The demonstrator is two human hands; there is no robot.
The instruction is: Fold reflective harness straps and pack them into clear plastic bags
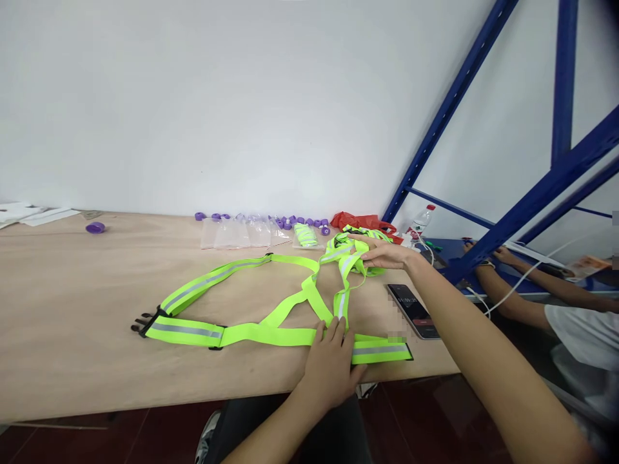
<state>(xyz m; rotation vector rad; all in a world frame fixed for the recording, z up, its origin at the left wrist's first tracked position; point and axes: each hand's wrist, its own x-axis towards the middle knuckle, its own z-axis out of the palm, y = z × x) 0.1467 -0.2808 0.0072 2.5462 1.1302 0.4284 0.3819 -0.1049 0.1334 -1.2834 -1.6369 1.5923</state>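
A neon yellow-green reflective vest harness (pixel 285 336) with grey stripes lies spread on the wooden table. Its belt ends at the left in a black plastic buckle (pixel 145 322). My left hand (pixel 331 364) rests palm down on the belt, fingers stretched out near the table's front edge. Farther back, my right hand (pixel 389 253) has a strap of the harness between thumb and fingers. That strap rises from the belt toward the hand. Behind it lies a tangled pile of more reflective straps (pixel 374 235), partly hidden by my right hand.
Clear plastic bags (pixel 236 233), a bagged folded harness (pixel 305 236) and several purple rolls (pixel 290 221) line the wall. A red bag (pixel 355 221) lies behind the pile. A phone (pixel 413 310) sits under my right forearm. Blue rack posts (pixel 449 109) and a co-worker's arms (pixel 512 290) are at the right.
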